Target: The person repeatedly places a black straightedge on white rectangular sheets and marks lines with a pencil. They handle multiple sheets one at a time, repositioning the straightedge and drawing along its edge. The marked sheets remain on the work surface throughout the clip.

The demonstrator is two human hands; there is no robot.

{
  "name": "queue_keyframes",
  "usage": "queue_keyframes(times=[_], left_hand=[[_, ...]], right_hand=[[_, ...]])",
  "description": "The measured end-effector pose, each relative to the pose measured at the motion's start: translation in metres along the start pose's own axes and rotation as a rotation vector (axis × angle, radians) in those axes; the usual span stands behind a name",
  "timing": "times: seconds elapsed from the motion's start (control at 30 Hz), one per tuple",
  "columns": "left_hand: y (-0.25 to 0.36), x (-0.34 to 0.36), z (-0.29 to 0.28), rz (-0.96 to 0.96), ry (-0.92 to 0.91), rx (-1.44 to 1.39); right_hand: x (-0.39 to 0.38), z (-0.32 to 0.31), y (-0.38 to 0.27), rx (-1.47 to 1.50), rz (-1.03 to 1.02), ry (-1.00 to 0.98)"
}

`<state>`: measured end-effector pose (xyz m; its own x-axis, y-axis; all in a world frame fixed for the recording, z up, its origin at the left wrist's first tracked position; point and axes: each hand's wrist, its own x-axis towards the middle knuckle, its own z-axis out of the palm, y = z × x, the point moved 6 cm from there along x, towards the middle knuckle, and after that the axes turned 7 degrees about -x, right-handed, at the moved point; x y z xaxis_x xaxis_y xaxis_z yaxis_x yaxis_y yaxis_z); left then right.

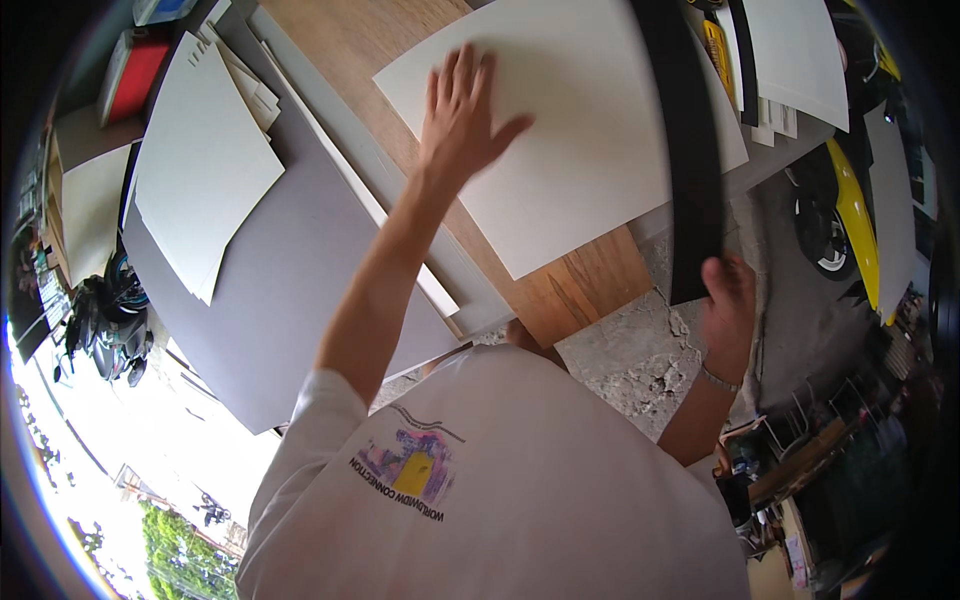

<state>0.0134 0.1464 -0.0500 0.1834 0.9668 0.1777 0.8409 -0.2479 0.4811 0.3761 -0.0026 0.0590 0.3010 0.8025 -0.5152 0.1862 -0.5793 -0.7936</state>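
Note:
My left hand [460, 125] lies flat with spread fingers on a large white sheet [580, 150]. That sheet rests on a brown wooden board [585, 285], which juts out past its near edge. At the right, my right hand [730, 305] grips the near end of a long black strip [690, 170]. The strip runs away from me over the right part of the white sheet, and its far end leaves the picture at the top. Whether it touches the sheet I cannot tell.
A grey tabletop [290, 270] at the left carries a stack of white sheets [205, 160]. A red and white box [135, 80] stands behind it. More white sheets [800, 60] and a yellow tool [717, 50] lie at the far right. A yellow motorcycle [852, 215] is parked beyond.

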Motion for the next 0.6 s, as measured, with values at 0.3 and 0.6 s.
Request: queue_keyframes(times=[0.3, 0.6], left_hand=[[-0.008, 0.175, 0.004, -0.318, -0.393, -0.118], [-0.092, -0.007, -0.116, -0.8, 0.135, -1.203]], right_hand=[[-0.025, -0.022, 0.024, 0.36, -0.146, -0.054], [-0.049, 0.028, 0.01, 0.3, -0.067, 0.024]])
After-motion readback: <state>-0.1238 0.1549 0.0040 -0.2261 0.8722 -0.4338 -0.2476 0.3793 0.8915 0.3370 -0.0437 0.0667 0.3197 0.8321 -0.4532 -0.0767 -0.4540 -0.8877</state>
